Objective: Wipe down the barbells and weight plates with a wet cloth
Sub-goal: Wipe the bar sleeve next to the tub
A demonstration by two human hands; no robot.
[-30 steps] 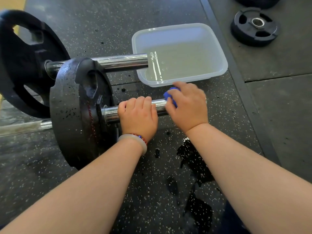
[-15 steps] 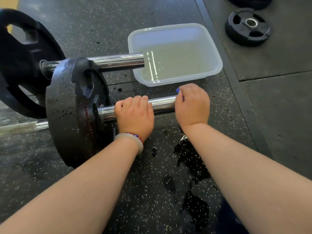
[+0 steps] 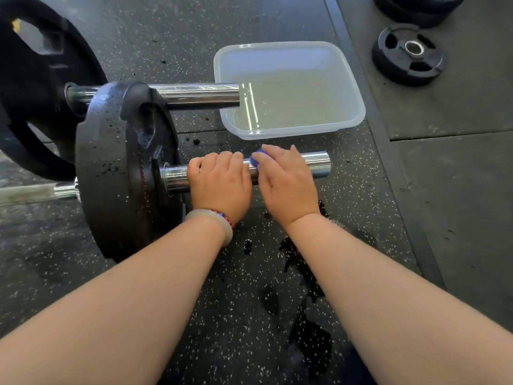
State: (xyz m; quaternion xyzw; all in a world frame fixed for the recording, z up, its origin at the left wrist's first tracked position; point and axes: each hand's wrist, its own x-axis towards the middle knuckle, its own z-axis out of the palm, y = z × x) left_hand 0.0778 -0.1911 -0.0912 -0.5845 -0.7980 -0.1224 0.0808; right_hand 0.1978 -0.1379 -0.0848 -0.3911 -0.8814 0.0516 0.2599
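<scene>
The barbell point(image 3: 316, 163) lies on the gym floor point(image 3: 194, 37) and looks heavy, hard and slippery, so the left hand point(image 3: 219, 186) grips its shiny end with curled fingers while the right hand point(image 3: 287, 187) curls round the soft blue cloth point(image 3: 256, 160) on it.

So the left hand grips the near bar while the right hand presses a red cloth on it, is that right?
Not quite. The head view shows the cloth is blue, not red. The left hand does grip the near bar while the right hand holds the cloth on it.
</scene>
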